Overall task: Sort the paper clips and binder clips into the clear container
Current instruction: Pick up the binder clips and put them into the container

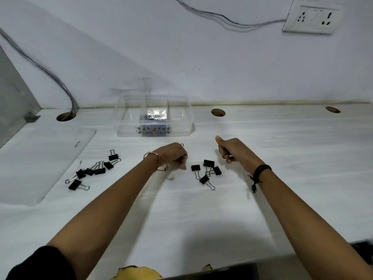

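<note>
My left hand point(175, 156) and right hand point(230, 150) are curled, contents unclear; binder clips point(205, 172) between them could scatter if I grab fast.

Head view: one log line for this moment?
left hand closed | right hand closed | paper clips in clear container | binder clips on counter
</note>
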